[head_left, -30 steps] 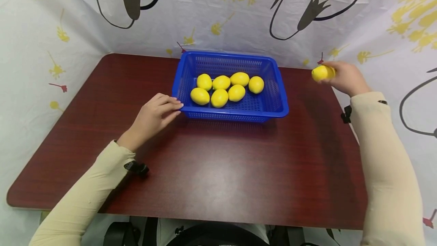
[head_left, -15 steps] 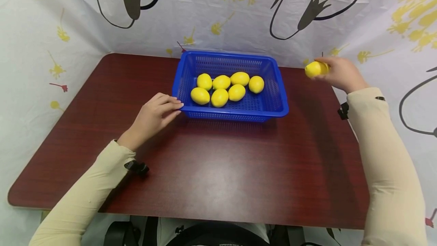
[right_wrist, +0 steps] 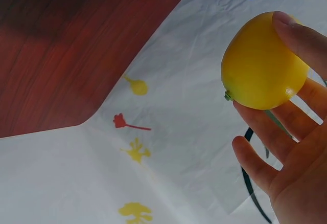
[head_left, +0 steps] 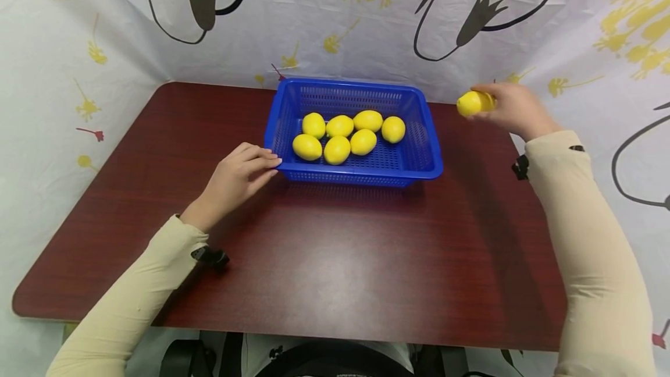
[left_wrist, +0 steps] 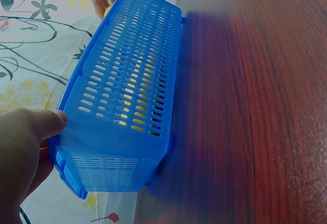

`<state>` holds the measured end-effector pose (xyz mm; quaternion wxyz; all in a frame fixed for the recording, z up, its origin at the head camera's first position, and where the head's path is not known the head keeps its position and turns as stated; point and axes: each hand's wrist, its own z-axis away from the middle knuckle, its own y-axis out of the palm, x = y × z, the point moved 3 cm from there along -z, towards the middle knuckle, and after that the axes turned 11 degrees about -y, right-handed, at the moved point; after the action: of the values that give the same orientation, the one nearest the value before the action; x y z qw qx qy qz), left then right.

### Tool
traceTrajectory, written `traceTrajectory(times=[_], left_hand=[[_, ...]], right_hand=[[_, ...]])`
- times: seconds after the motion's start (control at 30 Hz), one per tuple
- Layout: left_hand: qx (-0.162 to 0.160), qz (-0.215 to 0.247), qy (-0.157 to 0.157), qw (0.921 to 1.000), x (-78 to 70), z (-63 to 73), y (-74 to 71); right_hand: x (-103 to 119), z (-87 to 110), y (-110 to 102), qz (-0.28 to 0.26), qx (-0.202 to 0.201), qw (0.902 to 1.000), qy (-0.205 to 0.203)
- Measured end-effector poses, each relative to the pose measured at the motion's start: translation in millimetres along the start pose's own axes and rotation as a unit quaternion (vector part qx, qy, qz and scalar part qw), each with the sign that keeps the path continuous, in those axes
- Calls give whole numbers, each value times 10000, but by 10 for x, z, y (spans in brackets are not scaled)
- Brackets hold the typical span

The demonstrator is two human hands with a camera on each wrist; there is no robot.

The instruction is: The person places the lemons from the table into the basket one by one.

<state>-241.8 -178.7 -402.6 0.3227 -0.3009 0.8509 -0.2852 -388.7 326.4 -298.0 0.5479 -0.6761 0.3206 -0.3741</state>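
A blue plastic basket [head_left: 361, 174] with slotted walls stands toward the back of the table, with several yellow lemons [head_left: 337, 150] lying on its floor. At the basket's near left corner, my left hand [head_left: 238, 176] pinches the rim; the left wrist view shows the thumb [left_wrist: 48, 121] on the outer side and the fingers behind the rim. My right hand [head_left: 518, 108] holds another lemon [head_left: 473, 103] in the air, right of the basket and apart from it. In the right wrist view the thumb lies on one side of this lemon [right_wrist: 263, 63] and fingers on the other.
The dark red-brown table [head_left: 335, 260] has bare wood in front of the basket and on both sides. A white cloth [head_left: 335, 34] with printed flowers hangs behind the table's far edge and along its sides.
My right hand has moved left and slightly upward in the head view, bringing the lemon nearer the basket. The left hand, the basket and the lemons in it stay put.
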Motion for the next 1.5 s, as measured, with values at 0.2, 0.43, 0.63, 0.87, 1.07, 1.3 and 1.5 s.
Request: traceTrajectory(times=[0.2,0.43,0.63,0.87,1.07,1.3,1.5], left_hand=[[-7,15,8,10000,10,6,12],[6,8,-21,10000,13,11,15],[31,-13,-53,10000,10,13,13],[2,-10,-45,10000,11,9,11],[-3,-41,-66,10000,16,8,16],[17,-22,-56,10000,13,8,14],[-19,-32,-68,10000,11,5,12]], right_hand=[[136,-50,-9,-40,10,9999,-123],[276,-112,-7,56,-153,9987,-479],[409,-176,9,88,-195,9977,-640],[560,-261,40,53,-131,9970,-755],[698,-330,75,-19,-160,9953,-952],[780,-385,148,28,-122,9954,-950],[824,-441,213,79,-104,9935,-1130]])
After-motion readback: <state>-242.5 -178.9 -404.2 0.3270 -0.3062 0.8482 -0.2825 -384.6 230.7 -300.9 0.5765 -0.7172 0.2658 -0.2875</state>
